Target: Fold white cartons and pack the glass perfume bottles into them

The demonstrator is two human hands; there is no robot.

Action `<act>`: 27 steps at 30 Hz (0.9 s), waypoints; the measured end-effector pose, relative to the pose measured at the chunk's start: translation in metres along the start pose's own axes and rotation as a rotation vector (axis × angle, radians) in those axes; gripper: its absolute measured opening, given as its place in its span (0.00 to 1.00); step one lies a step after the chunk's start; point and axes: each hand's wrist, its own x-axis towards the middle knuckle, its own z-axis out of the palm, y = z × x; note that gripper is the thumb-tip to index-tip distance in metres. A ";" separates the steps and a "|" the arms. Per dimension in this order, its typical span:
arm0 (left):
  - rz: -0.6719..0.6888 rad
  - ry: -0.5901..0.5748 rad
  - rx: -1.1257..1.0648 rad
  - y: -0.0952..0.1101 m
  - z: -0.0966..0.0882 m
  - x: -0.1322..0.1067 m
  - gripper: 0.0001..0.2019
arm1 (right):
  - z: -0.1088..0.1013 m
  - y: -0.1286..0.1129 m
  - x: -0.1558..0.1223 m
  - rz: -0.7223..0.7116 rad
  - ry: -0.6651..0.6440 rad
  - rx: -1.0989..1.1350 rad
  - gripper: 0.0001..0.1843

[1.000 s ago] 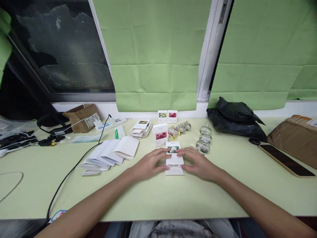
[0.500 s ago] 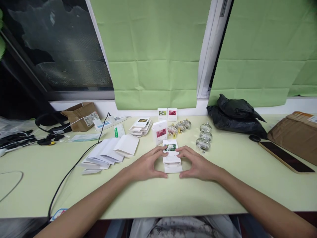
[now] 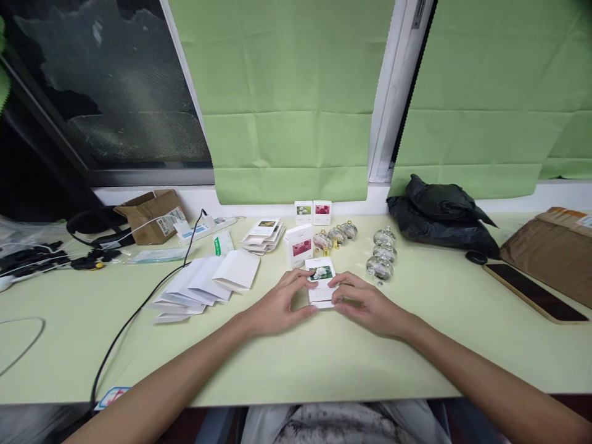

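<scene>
Box in hand: small white cardboard box with a white-flower picture (image 3: pixel 322 283) lies on the pale green table (image 3: pixel 287 370), between both hands; fingers cover parts of its sides.
Left hand (image 3: pixel 276 307): curved in a C, holding the box's left edge, thumb by its lower end.
Right hand (image 3: pixel 367 306): narrower, fingers bunched, holding the right edge; its lower fingertips are hard to make out.
Cut off: brown taped parcel (image 3: pixel 550 259) — the right border crops it.
Partly covered: blue-edged paper sticker (image 3: pixel 110 396), under the left forearm.
Writing: box print, and the brown open carton's label (image 3: pixel 172 222) — all too small to read.
Upright boxes: three white cardboard ones, two pink-flowered (image 3: pixel 300 248), one green-pictured (image 3: pixel 303 213).
Round clear-glass bottles: six, three behind (image 3: pixel 337 235), three at right (image 3: pixel 380 267).
Folded white paper sleeves (image 3: pixel 198 283): overlapping, uncountable.
</scene>
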 end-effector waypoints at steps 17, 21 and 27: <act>0.079 0.036 0.077 -0.001 0.004 0.001 0.16 | 0.005 0.010 0.000 0.026 0.042 0.019 0.07; 0.086 0.025 0.073 0.000 0.005 0.002 0.14 | 0.009 0.017 0.004 0.054 0.120 0.137 0.09; 0.114 0.009 0.129 -0.001 0.004 0.003 0.13 | 0.012 0.021 0.009 0.078 0.124 0.072 0.07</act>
